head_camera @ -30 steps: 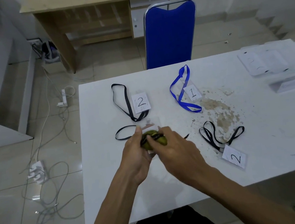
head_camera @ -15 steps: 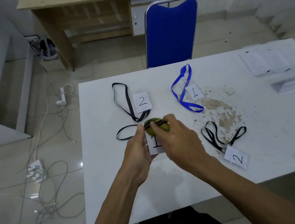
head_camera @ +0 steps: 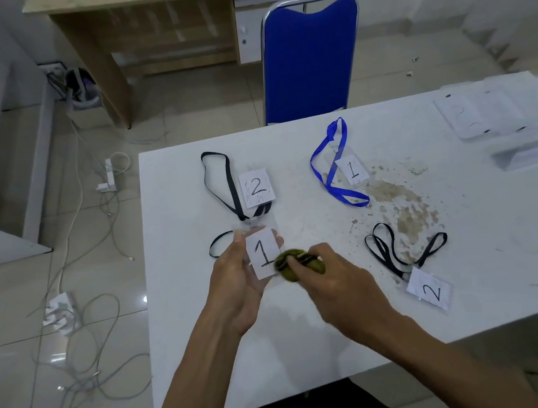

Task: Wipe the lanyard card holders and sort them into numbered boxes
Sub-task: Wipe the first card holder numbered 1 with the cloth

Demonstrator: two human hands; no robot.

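My left hand (head_camera: 236, 282) holds a clear card holder marked "1" (head_camera: 262, 254) above the white table (head_camera: 312, 351); its black lanyard (head_camera: 218, 245) trails to the left. My right hand (head_camera: 332, 277) grips a balled yellow-green cloth (head_camera: 293, 263) and presses it against the card's lower right corner. Three other holders lie on the table: a "2" with a black lanyard (head_camera: 256, 186), a "1" with a blue lanyard (head_camera: 351, 170), and a "2" with a black lanyard (head_camera: 429, 291) at the right.
A brown stained patch (head_camera: 400, 208) spreads over the table's middle. Clear flat items (head_camera: 480, 115) lie at the far right. A blue chair (head_camera: 309, 63) stands behind the table, a wooden desk (head_camera: 171, 29) beyond it. Cables and adapters (head_camera: 68, 316) litter the floor at the left.
The cloth in my right hand has slid from the card's top edge down to its lower right, uncovering the "1". My left hand has raised the card slightly.
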